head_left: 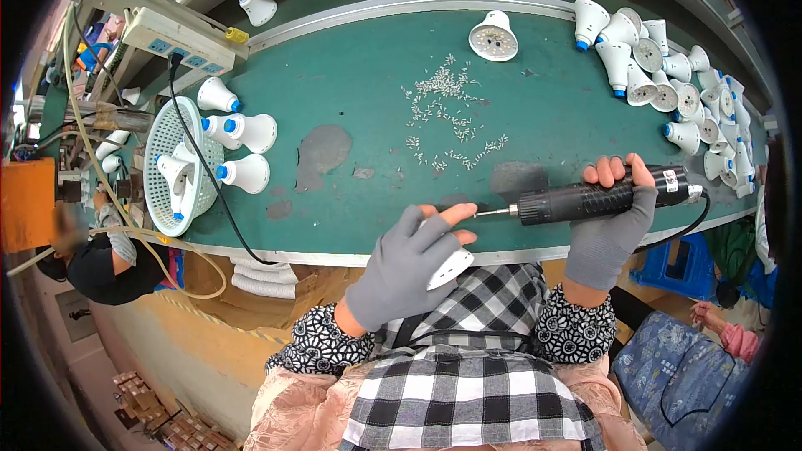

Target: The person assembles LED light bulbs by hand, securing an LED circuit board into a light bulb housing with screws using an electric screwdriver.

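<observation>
Lower centre: your left hand (399, 266) is curled around a white bulb (452, 269). Its fingertips (459, 213) lie beside the tip of the bit (496, 212); contact cannot be told. Right of centre: your right hand (616, 230) is wrapped around the black screwdriver (558, 205), whose long axis runs nearly level, bit pointing left, slightly above the bulb. Beyond: loose screws (444, 83) lie on the green table (359, 75), nearer your left hand; 1 other bulb (494, 36) rests at upper centre.
</observation>
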Available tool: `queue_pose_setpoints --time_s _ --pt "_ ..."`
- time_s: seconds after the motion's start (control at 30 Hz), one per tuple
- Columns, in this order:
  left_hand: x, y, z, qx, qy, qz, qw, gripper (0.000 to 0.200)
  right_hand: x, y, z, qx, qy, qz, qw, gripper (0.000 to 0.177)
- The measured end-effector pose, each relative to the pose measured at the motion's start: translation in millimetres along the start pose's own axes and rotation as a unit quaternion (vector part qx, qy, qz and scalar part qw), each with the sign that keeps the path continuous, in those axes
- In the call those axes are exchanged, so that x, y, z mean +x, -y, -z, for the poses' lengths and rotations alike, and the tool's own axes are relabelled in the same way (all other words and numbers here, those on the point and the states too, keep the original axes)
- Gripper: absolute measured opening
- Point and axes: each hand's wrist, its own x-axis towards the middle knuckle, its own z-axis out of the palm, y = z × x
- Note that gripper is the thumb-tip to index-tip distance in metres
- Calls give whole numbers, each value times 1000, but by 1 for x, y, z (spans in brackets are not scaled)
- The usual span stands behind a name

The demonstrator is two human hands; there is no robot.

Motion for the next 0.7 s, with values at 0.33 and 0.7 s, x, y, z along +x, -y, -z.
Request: queue_pose_setpoints --time_s 0.33,0.7 --pt "1 -11 -7 41 -15 -45 998 51 -13 14 3 -1 20 -1 1000 15" --pt "-4 -18 -8 -75 -52 26 995 45 -22 16 8 61 81 10 995 12"
